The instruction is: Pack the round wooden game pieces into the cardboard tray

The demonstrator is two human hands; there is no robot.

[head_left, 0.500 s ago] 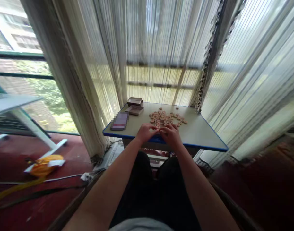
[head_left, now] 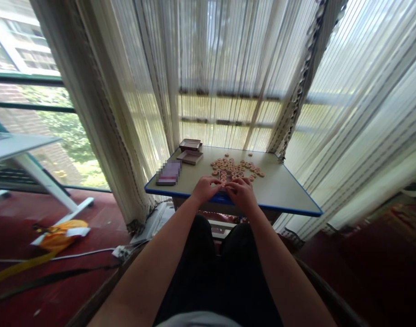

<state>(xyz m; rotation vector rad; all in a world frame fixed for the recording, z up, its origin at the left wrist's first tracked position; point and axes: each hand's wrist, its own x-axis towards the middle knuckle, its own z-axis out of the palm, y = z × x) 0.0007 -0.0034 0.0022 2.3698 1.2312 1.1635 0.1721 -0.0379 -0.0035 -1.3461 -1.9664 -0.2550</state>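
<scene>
Both hands meet at the near edge of the small table, around a small open box (head_left: 229, 174) partly hidden by my fingers. Inside its left side, a short column of round wooden game pieces (head_left: 223, 175) lies in a line. My left hand (head_left: 205, 189) is closed, thumb and fingertips drawn together at the lower end of that column. From the right, my right hand (head_left: 242, 191) bends its fingers in a pinch over the box's near part. Whatever sits between the fingertips is too small to make out. Many loose round pieces (head_left: 228, 164) are scattered just beyond the box.
On the table's (head_left: 283, 193) left lie two shallow trays, one brown tray (head_left: 190, 144) behind a lighter tray (head_left: 190, 157), and a flat purple item (head_left: 169, 172), partly blurred. Curtains (head_left: 225, 68) hang behind. An orange bag (head_left: 63, 234) and cables are on the red floor.
My fingers have shifted slightly apart, so more of the column of pieces shows between them. The view has moved very little and is sharper.
</scene>
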